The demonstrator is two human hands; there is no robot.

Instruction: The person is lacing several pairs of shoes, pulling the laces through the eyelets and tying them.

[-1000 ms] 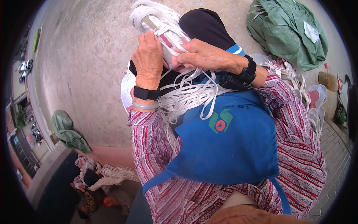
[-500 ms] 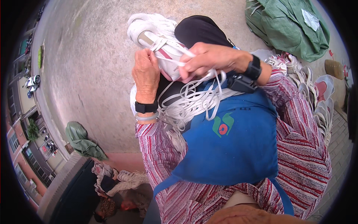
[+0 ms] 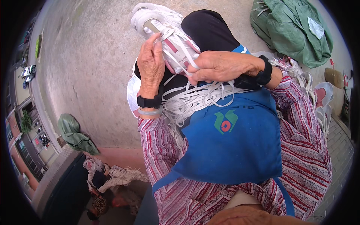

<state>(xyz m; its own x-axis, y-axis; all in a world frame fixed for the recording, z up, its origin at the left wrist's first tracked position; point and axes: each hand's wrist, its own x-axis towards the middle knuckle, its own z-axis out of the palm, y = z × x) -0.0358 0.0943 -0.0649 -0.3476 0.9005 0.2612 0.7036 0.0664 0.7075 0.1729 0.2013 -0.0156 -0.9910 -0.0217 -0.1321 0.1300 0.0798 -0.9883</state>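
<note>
A white sneaker (image 3: 171, 45) with pink and beige patches rests at my knees, its white shoelace (image 3: 190, 60) partly threaded through the upper. My left hand (image 3: 151, 63) is at the shoe's left side, fingertips pinched on the lace near the eyelets. Closed around a stretch of lace at the shoe's right side is my right hand (image 3: 222, 66). A loose heap of white laces (image 3: 197, 98) lies across my lap, over the top of a blue apron (image 3: 240, 153). Behind the sneaker, more white shoe parts are partly hidden.
A large green sack (image 3: 290, 32) sits on the concrete floor (image 3: 101, 60) at the far right. Several shoe uppers (image 3: 318, 101) line my right side. To the left lies a smaller green sack (image 3: 73, 131). Another person (image 3: 99, 202) with a bundle of laces (image 3: 125, 177) shows at lower left.
My left fingers have moved up the shoe toward the eyelets. My right hand has shifted slightly right and down, with the lace drawn along. The whole view has tilted a little.
</note>
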